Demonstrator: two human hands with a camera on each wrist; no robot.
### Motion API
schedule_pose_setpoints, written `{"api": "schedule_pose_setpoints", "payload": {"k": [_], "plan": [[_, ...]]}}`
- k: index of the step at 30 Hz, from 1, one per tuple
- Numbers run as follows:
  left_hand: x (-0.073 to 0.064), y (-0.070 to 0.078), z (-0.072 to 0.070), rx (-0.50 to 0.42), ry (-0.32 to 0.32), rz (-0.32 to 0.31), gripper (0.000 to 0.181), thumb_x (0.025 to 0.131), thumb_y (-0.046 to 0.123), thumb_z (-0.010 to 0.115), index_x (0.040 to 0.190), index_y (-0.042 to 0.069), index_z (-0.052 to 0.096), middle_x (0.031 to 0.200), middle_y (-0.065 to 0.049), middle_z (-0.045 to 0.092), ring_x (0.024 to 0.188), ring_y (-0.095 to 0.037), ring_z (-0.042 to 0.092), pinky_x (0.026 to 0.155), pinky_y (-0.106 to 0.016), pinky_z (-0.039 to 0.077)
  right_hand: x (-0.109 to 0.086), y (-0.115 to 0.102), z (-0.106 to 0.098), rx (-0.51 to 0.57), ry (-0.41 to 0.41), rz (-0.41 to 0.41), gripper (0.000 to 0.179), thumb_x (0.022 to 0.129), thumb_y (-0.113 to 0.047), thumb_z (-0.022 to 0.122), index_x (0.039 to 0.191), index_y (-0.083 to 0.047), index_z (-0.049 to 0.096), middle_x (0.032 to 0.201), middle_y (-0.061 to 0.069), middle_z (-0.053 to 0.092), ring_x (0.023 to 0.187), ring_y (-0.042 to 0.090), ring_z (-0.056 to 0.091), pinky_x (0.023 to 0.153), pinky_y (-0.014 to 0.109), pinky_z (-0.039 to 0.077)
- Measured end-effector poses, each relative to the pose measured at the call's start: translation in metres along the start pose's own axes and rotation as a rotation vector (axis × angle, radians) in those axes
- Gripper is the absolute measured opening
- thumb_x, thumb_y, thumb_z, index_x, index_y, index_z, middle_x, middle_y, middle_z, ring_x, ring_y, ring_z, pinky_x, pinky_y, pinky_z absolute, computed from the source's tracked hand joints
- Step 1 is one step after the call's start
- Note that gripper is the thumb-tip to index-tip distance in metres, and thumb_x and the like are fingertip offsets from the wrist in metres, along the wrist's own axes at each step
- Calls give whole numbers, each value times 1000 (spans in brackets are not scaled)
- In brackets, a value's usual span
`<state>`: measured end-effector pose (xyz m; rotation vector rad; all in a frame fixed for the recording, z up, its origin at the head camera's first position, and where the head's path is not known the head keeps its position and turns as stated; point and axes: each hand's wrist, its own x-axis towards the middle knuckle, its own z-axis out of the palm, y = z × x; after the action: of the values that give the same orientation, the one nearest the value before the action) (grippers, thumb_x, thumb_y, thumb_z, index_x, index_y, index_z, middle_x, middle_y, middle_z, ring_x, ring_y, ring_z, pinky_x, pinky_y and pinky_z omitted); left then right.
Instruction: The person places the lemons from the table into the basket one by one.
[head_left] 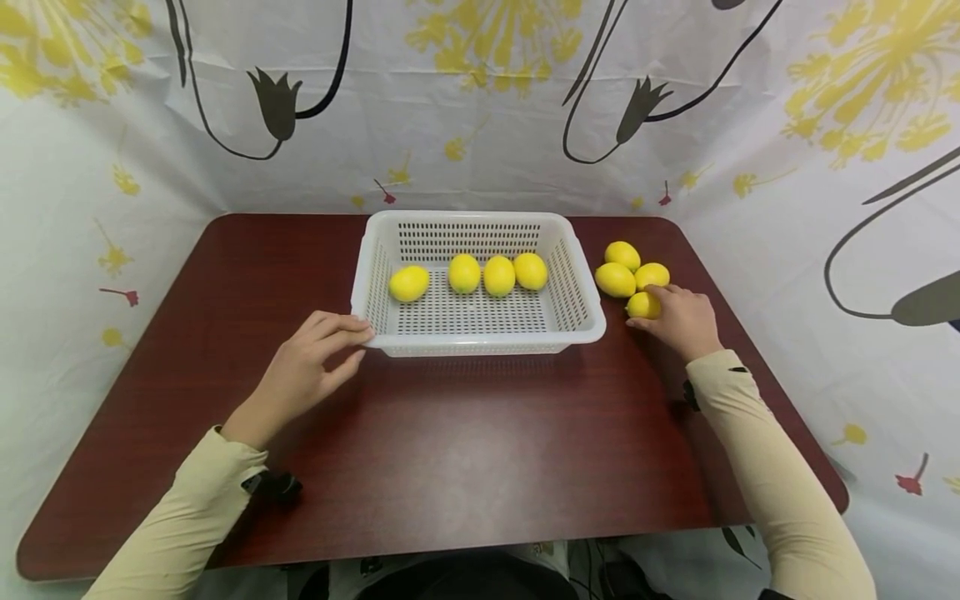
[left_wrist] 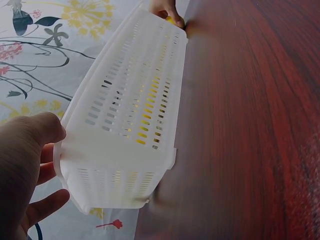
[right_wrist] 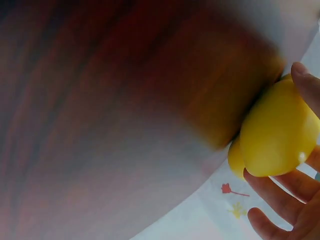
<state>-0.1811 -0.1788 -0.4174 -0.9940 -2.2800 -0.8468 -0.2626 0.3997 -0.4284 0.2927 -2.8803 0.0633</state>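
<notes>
A white perforated plastic basket [head_left: 480,340] stands on the table, with one lemon [head_left: 408,284] at its left and a row of several lemons [head_left: 498,276] toward its right. At the basket's near left corner, my left hand [head_left: 311,367] holds the rim between fingers and thumb. The left wrist view shows the thumb over the basket's outer wall [left_wrist: 90,150]. My right hand [head_left: 682,321] is to the right of the basket, thumb and fingers around a lemon [right_wrist: 277,132] at the near side of a small group. Three more lemons [head_left: 615,280] lie right beside it.
The dark red wooden table [head_left: 480,450] has rounded corners. A white cloth [head_left: 480,150] with yellow and grey flower prints hangs behind it and along both sides. The basket's wall stands between the loose lemons and those inside.
</notes>
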Motion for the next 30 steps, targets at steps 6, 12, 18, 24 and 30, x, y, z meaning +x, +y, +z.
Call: {"api": "schedule_pose_setpoints", "payload": {"k": [6,12,18,24,30], "plan": [[-1,0,1,-4,1,0,41,75,-6,81,115,3,75,119,-7,68,109,-28,57,93,-27,48,0,-2,1,-12,2,12,69,77,-41,86,124,5,65,110,33,66,85,50,62,76,64,46],[-2,0,2,-1,8,6,42,75,-7,81,116,4,75,120,-7,68,109,-28,57,97,-19,43,2,-3,1,-18,-30,25,68,79,-40,84,126,5,64,113,33,65,93,48,61,80,64,44],[-2,0,2,-6,5,3,45,73,-8,82,117,3,74,121,-7,68,110,-28,57,99,-16,40,3,-4,-2,-17,-55,35,68,80,-40,84,127,4,63,115,32,64,98,47,61,82,64,43],[-2,1,2,-26,14,7,46,72,-10,81,116,2,74,120,-8,68,109,-29,57,101,-17,39,5,-6,-11,-24,-54,27,68,79,-40,84,127,4,63,111,32,66,94,46,62,80,63,43],[-3,0,2,-21,16,3,44,74,-10,80,117,3,74,120,-8,68,109,-29,57,100,-17,40,9,-8,-25,-18,-66,11,68,78,-40,84,126,4,64,113,32,65,96,46,61,80,64,43]]}}
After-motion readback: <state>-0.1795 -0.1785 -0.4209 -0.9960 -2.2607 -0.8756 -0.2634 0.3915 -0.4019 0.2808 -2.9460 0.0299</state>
